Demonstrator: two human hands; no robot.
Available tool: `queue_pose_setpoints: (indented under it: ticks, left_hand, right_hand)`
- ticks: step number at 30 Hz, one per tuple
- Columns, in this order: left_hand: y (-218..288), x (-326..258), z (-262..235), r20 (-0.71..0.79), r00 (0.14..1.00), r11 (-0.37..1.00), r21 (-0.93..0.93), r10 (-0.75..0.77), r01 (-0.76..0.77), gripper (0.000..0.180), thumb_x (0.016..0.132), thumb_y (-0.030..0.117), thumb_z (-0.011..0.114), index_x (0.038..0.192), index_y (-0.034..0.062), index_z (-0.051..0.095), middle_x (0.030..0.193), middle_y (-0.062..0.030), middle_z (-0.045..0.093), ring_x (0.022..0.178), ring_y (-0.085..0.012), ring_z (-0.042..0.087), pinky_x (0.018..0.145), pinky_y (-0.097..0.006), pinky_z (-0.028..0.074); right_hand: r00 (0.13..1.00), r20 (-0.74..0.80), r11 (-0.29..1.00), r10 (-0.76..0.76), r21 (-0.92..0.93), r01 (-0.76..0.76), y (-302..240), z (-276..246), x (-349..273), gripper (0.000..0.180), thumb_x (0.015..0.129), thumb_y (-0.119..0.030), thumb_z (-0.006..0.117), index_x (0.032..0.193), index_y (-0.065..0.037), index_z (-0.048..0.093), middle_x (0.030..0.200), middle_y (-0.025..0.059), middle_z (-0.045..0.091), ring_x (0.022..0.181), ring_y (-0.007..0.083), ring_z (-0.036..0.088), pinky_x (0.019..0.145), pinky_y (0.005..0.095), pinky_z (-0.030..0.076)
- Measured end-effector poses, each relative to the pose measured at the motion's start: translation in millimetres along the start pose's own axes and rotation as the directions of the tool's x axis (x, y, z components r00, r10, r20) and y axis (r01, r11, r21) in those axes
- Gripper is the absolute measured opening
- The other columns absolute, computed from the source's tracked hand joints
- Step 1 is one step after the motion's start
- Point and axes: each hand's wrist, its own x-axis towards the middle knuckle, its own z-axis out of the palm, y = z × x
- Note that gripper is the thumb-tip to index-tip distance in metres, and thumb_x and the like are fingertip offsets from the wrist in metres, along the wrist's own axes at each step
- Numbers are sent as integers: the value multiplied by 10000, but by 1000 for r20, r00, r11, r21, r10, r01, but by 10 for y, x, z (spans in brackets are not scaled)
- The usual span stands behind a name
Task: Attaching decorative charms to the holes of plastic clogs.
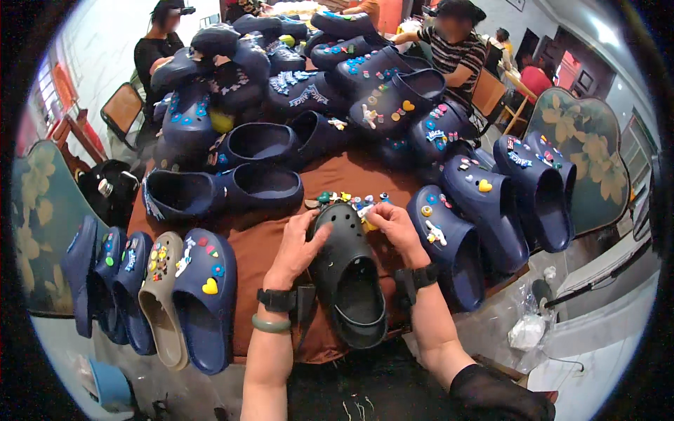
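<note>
Charm under right hand [397, 228] fingers hidden (kind unclear); loose charms [347, 199] too small to tell.

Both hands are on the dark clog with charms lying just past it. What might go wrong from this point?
1. The small charms lie loose just beyond the clog's toe; a sweep of the right hand might scatter them.
2. The dark clog has its heel at the table's near edge, steadied only by the left hand, so a hard push might slide it off.
3. The navy clogs at the right edge sit crowded and could get nudged down.
</note>
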Motion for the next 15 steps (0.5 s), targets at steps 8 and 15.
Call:
queue_pose_setpoints:
  ticks: [8, 15]
  left_hand:
    - [-37, -40, 11, -58, 994, 995, 30, -97, 99, 478, 823, 362, 679, 1132, 8, 592, 1070, -169, 589, 1007, -297, 552, 878, -371, 437]
    - [67, -66, -51, -133, 991, 973, 228, -14, 45, 343, 810, 341, 683, 1033, 82, 655, 1037, -82, 623, 1048, -273, 530, 932, -424, 361]
  right_hand:
    - [882, 119, 455, -456, -820, 346, 3, 79, 78, 303, 731, -132, 700, 1023, -99, 628, 1031, 58, 590, 947, 304, 501, 831, 423, 410]
    - [903, 165, 258, -396, -924, 282, 65, 68, 25, 424, 745, -240, 707, 1132, -127, 574, 1020, 45, 588, 969, 271, 493, 806, 400, 364]
